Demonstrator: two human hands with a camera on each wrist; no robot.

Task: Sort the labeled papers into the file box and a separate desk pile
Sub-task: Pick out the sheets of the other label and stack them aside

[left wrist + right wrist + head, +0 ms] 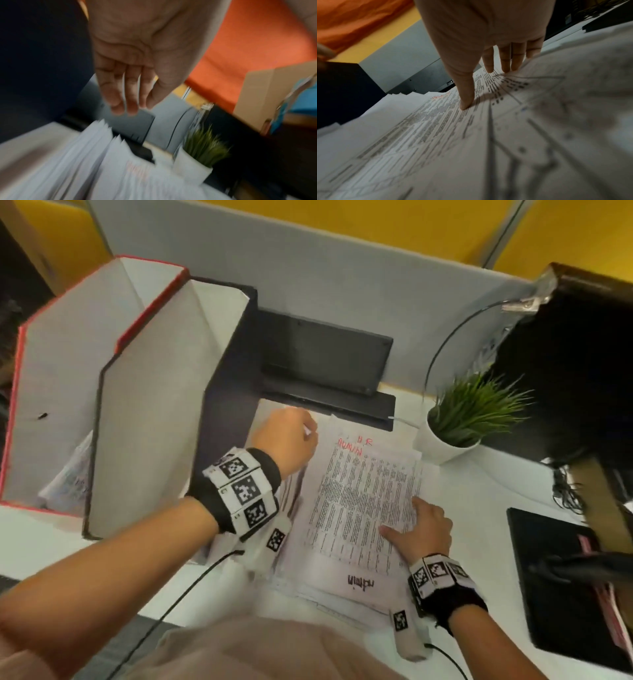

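On the desk — printed papers (pixel 363 501) (red-labelled), fanned.

White papers (pixel 363 501) are showing dense black print and red handwriting; the file box (pixel 144 405) is showing white walls with red edging.

The top sheet (pixel 363 501) carries red handwriting "H R" and "ADMIN", and black "admin" at its near edge.
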